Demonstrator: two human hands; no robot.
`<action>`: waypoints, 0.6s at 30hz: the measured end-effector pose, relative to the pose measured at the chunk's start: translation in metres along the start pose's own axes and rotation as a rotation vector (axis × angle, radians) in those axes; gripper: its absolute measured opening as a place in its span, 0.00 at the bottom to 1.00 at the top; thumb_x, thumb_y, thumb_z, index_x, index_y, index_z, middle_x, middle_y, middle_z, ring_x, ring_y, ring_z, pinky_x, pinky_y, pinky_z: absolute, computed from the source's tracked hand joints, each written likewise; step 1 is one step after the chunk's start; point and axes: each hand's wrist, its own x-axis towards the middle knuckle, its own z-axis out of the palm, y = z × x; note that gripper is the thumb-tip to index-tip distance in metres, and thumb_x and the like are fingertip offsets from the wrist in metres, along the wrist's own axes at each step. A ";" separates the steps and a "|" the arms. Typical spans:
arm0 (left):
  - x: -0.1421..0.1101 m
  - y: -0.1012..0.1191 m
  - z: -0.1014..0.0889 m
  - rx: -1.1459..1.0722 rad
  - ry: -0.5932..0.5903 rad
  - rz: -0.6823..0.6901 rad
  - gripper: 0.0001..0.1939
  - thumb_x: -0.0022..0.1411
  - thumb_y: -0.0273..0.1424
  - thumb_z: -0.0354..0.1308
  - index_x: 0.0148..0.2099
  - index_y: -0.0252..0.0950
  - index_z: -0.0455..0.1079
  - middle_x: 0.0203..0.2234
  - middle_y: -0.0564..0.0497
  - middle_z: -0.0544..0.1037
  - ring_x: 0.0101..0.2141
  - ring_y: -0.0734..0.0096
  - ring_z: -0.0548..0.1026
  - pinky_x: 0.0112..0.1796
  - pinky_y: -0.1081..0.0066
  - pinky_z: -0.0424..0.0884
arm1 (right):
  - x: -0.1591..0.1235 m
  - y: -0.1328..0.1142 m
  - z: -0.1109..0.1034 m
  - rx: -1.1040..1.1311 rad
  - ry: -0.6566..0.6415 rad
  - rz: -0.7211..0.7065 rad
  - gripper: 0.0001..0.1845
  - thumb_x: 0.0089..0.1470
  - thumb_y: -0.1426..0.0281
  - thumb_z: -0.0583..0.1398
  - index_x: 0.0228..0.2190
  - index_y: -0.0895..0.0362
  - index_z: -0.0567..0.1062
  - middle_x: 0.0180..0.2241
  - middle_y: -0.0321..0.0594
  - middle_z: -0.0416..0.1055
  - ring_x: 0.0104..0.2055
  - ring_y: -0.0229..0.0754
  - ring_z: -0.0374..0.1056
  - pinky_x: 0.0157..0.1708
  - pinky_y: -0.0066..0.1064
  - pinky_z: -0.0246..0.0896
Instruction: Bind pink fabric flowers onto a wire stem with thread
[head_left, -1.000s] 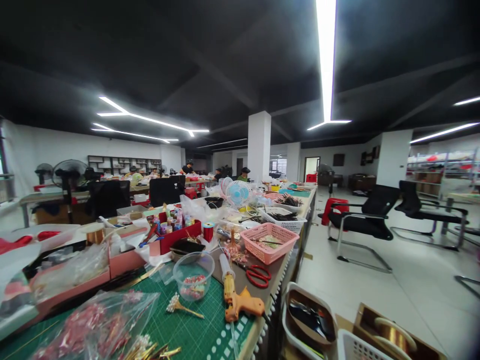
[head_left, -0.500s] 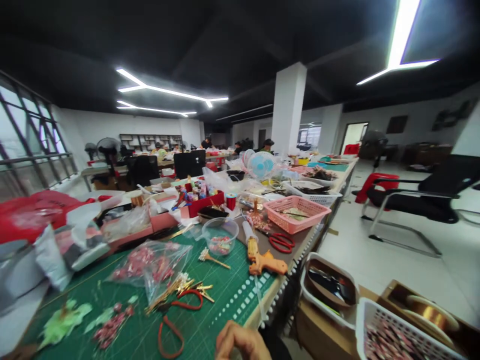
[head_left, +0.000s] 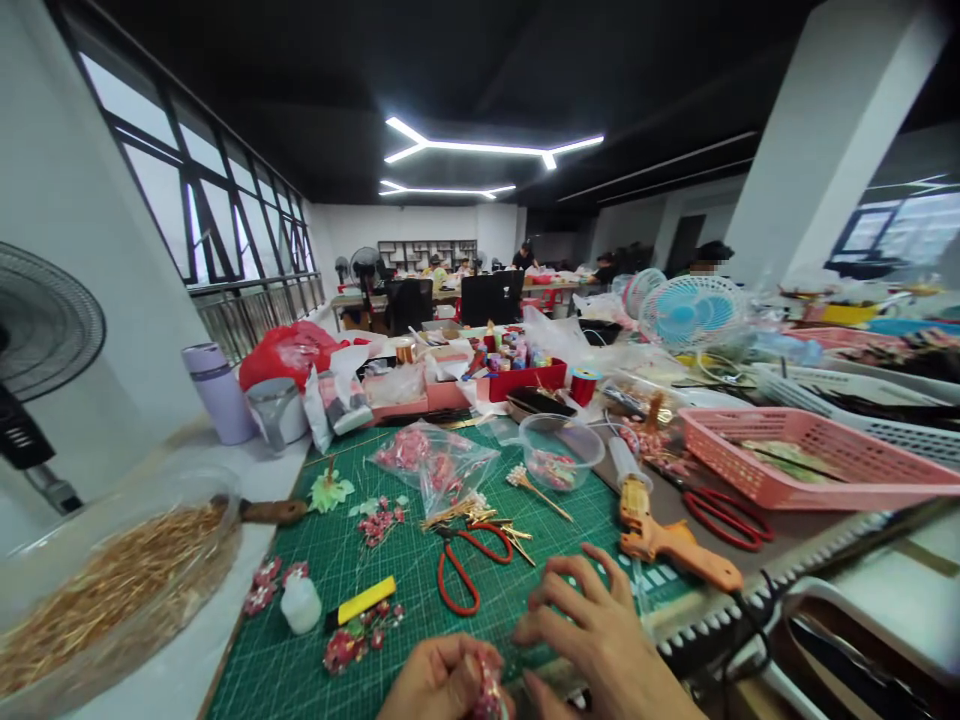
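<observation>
Green cutting mat (head_left: 420,560) on white surface (head_left: 214,620), black-framed windows (head_left: 202,210) left; left hand (head_left: 439,680) pinching pink beaded sprig (head_left: 487,690), long axis near upright; right hand (head_left: 592,630) spread beside.

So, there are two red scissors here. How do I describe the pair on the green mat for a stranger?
On the long worktable, find the green cutting mat. The red-handled scissors lie on it, handles spread wide, beside gold metal pieces. The other red pair lies off the mat, by the orange glue gun.
</observation>
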 end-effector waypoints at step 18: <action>0.015 -0.032 -0.004 -0.085 0.036 0.031 0.30 0.29 0.54 0.69 0.24 0.32 0.70 0.14 0.57 0.69 0.15 0.84 0.60 0.22 0.76 0.52 | 0.003 0.004 -0.004 -0.199 0.401 -0.298 0.09 0.37 0.76 0.60 0.22 0.49 0.70 0.19 0.25 0.72 0.25 0.41 0.67 0.41 0.37 0.47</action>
